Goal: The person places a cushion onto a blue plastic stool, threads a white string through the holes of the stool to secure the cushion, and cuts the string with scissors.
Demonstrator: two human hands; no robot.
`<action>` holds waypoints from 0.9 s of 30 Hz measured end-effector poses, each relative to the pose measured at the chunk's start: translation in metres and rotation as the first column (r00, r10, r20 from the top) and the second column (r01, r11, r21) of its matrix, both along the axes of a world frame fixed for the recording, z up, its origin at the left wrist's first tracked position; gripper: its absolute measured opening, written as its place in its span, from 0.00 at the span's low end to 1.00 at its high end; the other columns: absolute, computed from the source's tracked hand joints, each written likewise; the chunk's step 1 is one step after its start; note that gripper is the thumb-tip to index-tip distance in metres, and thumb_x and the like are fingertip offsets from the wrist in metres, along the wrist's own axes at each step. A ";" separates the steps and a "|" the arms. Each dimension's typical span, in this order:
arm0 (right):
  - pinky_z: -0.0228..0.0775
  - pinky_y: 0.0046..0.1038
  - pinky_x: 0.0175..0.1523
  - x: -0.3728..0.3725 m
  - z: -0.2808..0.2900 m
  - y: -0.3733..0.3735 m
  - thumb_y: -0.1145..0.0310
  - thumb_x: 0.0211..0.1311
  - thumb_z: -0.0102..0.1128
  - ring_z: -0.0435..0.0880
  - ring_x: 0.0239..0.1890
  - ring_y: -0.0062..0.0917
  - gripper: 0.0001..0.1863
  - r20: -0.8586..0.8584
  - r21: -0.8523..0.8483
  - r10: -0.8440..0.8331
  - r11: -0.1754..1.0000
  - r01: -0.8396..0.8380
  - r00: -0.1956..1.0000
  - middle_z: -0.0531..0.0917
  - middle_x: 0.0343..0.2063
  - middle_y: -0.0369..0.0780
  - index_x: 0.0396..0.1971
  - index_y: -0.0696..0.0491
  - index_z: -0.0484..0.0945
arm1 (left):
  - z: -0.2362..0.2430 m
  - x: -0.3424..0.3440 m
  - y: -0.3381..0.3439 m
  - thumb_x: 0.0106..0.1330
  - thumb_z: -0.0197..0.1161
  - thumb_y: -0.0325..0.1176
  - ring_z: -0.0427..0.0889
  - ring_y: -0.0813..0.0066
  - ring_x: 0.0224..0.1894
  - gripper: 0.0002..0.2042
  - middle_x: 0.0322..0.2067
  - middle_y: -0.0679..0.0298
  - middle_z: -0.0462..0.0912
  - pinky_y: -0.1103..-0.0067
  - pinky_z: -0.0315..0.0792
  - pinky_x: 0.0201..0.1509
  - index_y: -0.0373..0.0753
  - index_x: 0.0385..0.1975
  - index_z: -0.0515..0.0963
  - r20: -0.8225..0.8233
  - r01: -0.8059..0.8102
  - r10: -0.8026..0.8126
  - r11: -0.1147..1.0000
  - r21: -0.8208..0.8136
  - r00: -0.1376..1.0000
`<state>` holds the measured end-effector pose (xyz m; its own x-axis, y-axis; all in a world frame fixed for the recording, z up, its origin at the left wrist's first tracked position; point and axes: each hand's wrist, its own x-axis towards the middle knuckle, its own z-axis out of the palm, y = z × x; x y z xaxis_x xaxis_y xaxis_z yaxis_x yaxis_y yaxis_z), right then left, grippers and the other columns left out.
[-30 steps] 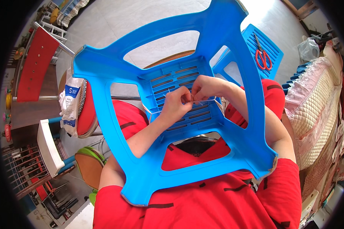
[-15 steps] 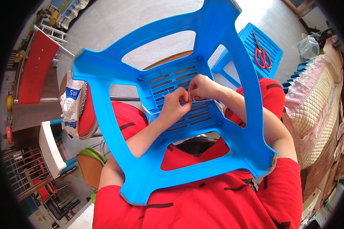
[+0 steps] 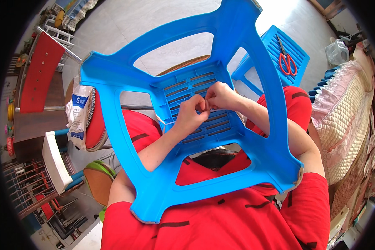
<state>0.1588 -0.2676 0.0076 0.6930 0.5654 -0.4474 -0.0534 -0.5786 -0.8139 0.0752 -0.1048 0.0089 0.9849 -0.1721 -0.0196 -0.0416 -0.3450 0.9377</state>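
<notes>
An upturned blue plastic stool (image 3: 118,127) lies across my lap, its legs pointing up and its slatted seat at the bottom. Inside it, my left hand (image 3: 191,116) has fingers pinched on a thin whitish cord (image 3: 166,123), which runs toward the stool's left side. Just right of it, my right hand (image 3: 221,99) is also pinched on the cord, its fingertips almost touching the left ones. The exact point they grip is partly hidden by the fingers.
Red-handled scissors (image 3: 287,62) lie on another blue stool (image 3: 302,54) at back right. Left are a red chair back (image 3: 37,79), a white package (image 3: 77,116) and a wire rack (image 3: 25,179). A quilted pink-cream covering (image 3: 341,125) is at the right.
The stool has shifted a little leftward since a second ago. My hands have moved very slightly with it, fingers still pinched together.
</notes>
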 end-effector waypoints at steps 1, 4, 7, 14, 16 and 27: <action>0.76 0.25 0.31 -0.001 -0.003 0.000 0.77 0.48 0.62 0.83 0.24 0.23 0.07 0.051 0.004 0.002 1.000 -0.002 0.999 0.84 0.21 0.42 0.28 0.62 0.83 | -0.001 0.000 0.000 0.53 0.65 0.19 0.73 0.82 0.28 0.12 0.23 0.65 0.75 0.83 0.71 0.35 0.37 0.22 0.66 0.001 -0.001 0.001 1.000 -0.012 1.000; 0.76 0.26 0.33 -0.003 -0.010 -0.001 0.77 0.47 0.62 0.84 0.26 0.26 0.07 0.122 0.004 0.003 1.000 -0.004 0.993 0.84 0.22 0.43 0.28 0.61 0.84 | -0.004 0.001 0.000 0.53 0.66 0.20 0.74 0.82 0.28 0.12 0.23 0.65 0.76 0.83 0.71 0.35 0.37 0.21 0.66 0.000 -0.001 0.001 1.000 -0.029 1.000; 0.77 0.28 0.35 -0.002 -0.003 0.000 0.75 0.46 0.63 0.85 0.28 0.28 0.08 0.043 -0.005 0.010 1.000 -0.010 0.999 0.85 0.23 0.44 0.28 0.60 0.84 | -0.003 0.000 0.002 0.52 0.66 0.20 0.74 0.82 0.28 0.12 0.23 0.64 0.76 0.83 0.72 0.35 0.37 0.21 0.66 -0.009 -0.004 0.004 1.000 -0.011 1.000; 0.77 0.30 0.38 0.004 0.015 -0.001 0.73 0.41 0.66 0.86 0.31 0.31 0.11 -0.066 -0.102 0.153 0.982 -0.159 0.986 0.86 0.25 0.45 0.29 0.59 0.85 | 0.002 -0.002 0.001 0.52 0.66 0.19 0.76 0.81 0.28 0.08 0.24 0.63 0.76 0.82 0.73 0.35 0.35 0.23 0.71 -0.007 0.018 -0.017 0.999 0.044 1.000; 0.77 0.30 0.37 0.007 0.015 -0.001 0.74 0.41 0.66 0.85 0.30 0.31 0.11 -0.088 -0.108 0.213 0.969 -0.222 0.973 0.85 0.25 0.45 0.29 0.59 0.85 | 0.005 -0.003 0.001 0.50 0.67 0.20 0.78 0.77 0.28 0.08 0.25 0.63 0.76 0.80 0.73 0.34 0.35 0.25 0.74 0.029 0.039 -0.041 0.996 0.082 0.999; 0.76 0.28 0.31 0.010 0.001 -0.003 0.76 0.44 0.63 0.83 0.25 0.27 0.10 -0.166 -0.065 0.245 0.964 -0.259 0.955 0.85 0.24 0.44 0.30 0.61 0.85 | 0.010 -0.002 -0.006 0.48 0.69 0.26 0.79 0.65 0.33 0.08 0.28 0.62 0.76 0.73 0.73 0.34 0.38 0.29 0.79 0.463 0.125 -0.295 0.923 0.363 0.836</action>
<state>0.1686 -0.2707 0.0087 0.4511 0.6679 -0.5920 -0.0186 -0.6561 -0.7544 0.0731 -0.1103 0.0192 0.8123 -0.4445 0.3775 -0.5790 -0.5365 0.6139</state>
